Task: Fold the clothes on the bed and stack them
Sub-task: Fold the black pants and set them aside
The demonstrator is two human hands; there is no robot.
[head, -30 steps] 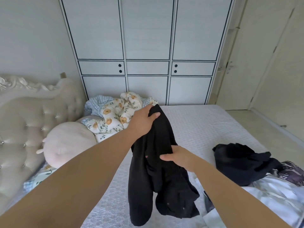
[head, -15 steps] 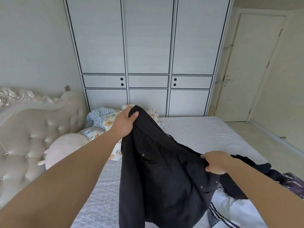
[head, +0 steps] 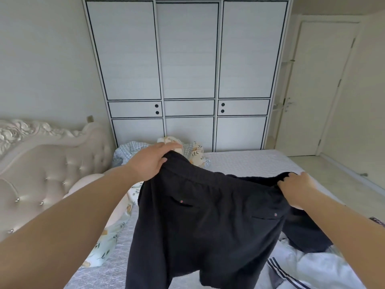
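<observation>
A pair of black trousers (head: pixel 208 226) hangs spread out in the air above the bed (head: pixel 250 161), its elastic waistband on top and two back pockets facing me. My left hand (head: pixel 150 161) grips the waistband's left end. My right hand (head: pixel 295 188) grips its right end. The legs drop out of view at the bottom. More clothes lie on the bed at the lower right: a dark garment (head: pixel 306 236) and a white one with dark stripes (head: pixel 312 270).
A tufted headboard (head: pixel 41 163) stands at the left, with a round cream pillow (head: pixel 87 184) and a floral quilt (head: pixel 195 153) near it. A white wardrobe (head: pixel 187 80) fills the far wall. A door (head: pixel 320 90) is at the right.
My right hand slid along the waistband to the right, and both hands drew the bunched trousers out wide and flat. The camera tilted upward.
</observation>
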